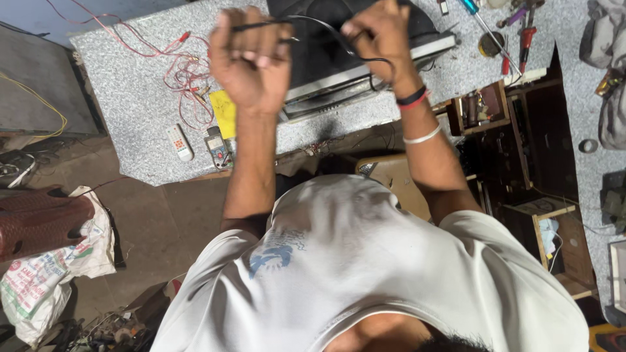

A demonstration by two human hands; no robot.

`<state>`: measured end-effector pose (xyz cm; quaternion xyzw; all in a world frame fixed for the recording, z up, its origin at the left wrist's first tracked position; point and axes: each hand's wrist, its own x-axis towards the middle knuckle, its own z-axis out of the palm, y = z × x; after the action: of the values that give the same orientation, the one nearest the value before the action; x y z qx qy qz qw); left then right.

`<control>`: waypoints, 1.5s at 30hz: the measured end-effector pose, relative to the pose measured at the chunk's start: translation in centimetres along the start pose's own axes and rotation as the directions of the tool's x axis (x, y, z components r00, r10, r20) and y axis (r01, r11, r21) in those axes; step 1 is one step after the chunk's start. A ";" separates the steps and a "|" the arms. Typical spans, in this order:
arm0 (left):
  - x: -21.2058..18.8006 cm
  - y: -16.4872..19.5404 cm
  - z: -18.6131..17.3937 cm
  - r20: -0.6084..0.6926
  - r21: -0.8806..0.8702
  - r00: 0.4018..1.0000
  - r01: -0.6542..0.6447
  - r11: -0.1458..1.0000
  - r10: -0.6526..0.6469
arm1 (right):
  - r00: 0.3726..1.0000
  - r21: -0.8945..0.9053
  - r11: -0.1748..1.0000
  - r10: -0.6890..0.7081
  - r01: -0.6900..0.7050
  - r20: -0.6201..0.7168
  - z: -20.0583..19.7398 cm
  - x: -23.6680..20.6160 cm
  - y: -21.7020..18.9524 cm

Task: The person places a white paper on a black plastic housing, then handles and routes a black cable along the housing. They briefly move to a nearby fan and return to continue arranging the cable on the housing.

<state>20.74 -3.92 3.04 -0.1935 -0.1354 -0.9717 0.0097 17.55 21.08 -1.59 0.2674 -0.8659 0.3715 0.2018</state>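
My left hand (251, 62) is fisted on the black cable (339, 36), my right hand (385, 39) pinching it over the black device (326, 65); straightening needs steady tension.

we wear white tee (365, 261) | blue chest print (274, 255) | black and red bands (413, 99) | white bangle (421, 137), right arm

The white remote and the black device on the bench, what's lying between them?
In the head view, a multimeter and a yellow pad lie between the white remote and the black device.
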 end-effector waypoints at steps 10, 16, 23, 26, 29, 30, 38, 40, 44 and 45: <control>-0.1 2.1 -5.0 -0.509 0.154 0.826 -0.190 0.970 0.243 | 0.980 0.870 0.458 0.159 -0.181 0.121 -3.2 -2.6 2.5; 0.4 1.8 -3.7 -0.562 -0.059 0.799 -0.296 0.953 0.213 | 0.996 0.482 0.876 -0.012 -0.030 0.084 2.6 -1.9 -4.9; 0.6 7.0 -8.5 -0.180 0.291 0.906 -0.323 0.900 0.383 | 0.965 0.422 0.900 -0.005 -0.110 0.261 2.0 -1.1 -2.8; -0.6 7.8 -10.8 -0.310 0.543 0.854 -0.203 0.815 0.419 | 0.979 0.335 0.938 0.014 -0.083 0.204 0.5 -1.4 -0.6; -1.5 7.0 -12.1 -0.438 0.465 0.803 -0.184 0.866 0.405 | 0.993 0.419 0.903 0.050 -0.092 0.110 0.3 -1.3 0.8; -1.5 6.9 -12.3 -0.421 0.470 0.810 -0.190 0.862 0.408 | 0.994 0.486 0.868 0.069 -0.100 0.081 0.3 -1.3 1.0; -0.4 4.4 -12.7 -0.334 0.740 0.846 -0.037 0.672 0.415 | 0.966 0.689 0.720 0.228 -0.080 -0.126 0.5 -1.6 0.4; -0.7 1.0 -11.7 -0.079 0.973 0.899 -0.024 0.230 0.430 | 0.963 0.669 0.740 0.222 -0.064 -0.154 1.1 -1.2 -0.6; -0.6 -6.8 -8.2 -0.147 0.870 0.965 0.021 0.493 0.218 | 0.965 0.628 0.771 0.232 -0.105 -0.124 2.5 -0.3 -2.6; -0.8 -8.7 -7.2 -0.087 0.851 0.981 -0.017 0.526 0.172 | 0.964 0.623 0.772 0.245 -0.130 -0.102 2.7 -0.1 -2.9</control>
<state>18.17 2.50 -5.91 -0.0931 -0.5767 -0.7945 0.1658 18.96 17.41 -1.85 0.1961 -0.7002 0.6715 0.1426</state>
